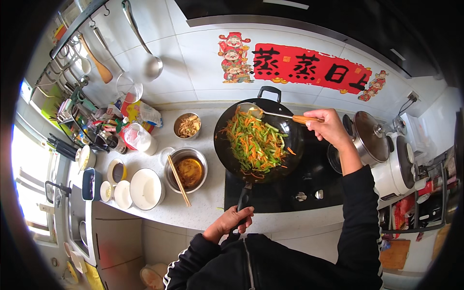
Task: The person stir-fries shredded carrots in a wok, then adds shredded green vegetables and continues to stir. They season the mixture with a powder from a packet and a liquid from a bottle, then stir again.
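My left hand (235, 222) is wrapped around the black handle (244, 198) of a dark wok (294, 152) on the cooktop. In my right hand (328, 127) is the wooden grip of a metal ladle (279, 115). Its bowl rests at the far left inside of the wok, against the food. Shredded carrot and sliced green vegetables (253, 141) are heaped in the wok, with a few orange shreds stuck higher on its right side. A second, loop-shaped handle (270, 92) stands at the wok's far rim.
Left of the wok are a steel bowl of cooked pieces (187, 126), a bowl of brown liquid (192, 170) with chopsticks (178, 180) across it, and white bowls (146, 189). A lidded pot (370, 139) and a white rice cooker (393, 166) stand right. Utensils (150, 67) hang at the left wall.
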